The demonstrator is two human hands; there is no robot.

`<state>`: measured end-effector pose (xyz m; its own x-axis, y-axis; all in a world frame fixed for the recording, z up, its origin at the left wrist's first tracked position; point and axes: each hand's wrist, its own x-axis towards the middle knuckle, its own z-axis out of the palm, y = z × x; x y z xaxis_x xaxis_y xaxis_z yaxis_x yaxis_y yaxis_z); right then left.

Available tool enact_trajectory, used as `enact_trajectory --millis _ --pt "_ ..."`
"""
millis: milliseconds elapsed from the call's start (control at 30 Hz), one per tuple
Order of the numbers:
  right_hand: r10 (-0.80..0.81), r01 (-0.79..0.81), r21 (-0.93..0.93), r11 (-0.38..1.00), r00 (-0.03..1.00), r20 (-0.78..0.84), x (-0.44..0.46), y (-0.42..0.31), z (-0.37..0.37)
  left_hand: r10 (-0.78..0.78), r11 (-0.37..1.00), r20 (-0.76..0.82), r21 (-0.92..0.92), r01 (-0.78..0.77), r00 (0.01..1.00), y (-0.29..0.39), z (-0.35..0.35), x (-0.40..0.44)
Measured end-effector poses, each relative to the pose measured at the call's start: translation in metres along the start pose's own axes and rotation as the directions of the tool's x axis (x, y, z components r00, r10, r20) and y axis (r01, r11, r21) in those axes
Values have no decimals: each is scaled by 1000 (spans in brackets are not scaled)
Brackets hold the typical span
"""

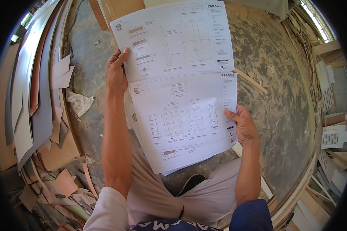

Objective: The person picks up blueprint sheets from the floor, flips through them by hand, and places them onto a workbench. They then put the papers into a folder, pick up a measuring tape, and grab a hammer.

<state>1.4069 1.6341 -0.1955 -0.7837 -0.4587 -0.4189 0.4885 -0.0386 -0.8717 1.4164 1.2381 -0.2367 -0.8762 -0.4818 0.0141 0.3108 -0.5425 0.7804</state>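
My left hand grips the left edge of an upper sheet of printed technical drawings, its thumb on top of the paper. Below it, my right hand pinches the right edge of a lower stack of drawing sheets, thumb over the printed side column. The upper sheet meets the top of the lower stack, and both face me, slightly tilted. Several more pages show under the lower stack's bottom edge. The fingers behind the paper are hidden on both hands.
Tall sheets of board lean along the left, with offcuts below them. A white cloth and a wooden strip lie on the stained floor. Scrap boards and panels line the right side. My legs are beneath the papers.
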Motion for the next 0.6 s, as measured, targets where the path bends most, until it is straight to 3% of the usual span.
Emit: enact_trajectory --millis 600 --pt "-46 46 -3 999 999 13 3 -2 1 -4 1000 -25 22 5 1000 0 -7 3"
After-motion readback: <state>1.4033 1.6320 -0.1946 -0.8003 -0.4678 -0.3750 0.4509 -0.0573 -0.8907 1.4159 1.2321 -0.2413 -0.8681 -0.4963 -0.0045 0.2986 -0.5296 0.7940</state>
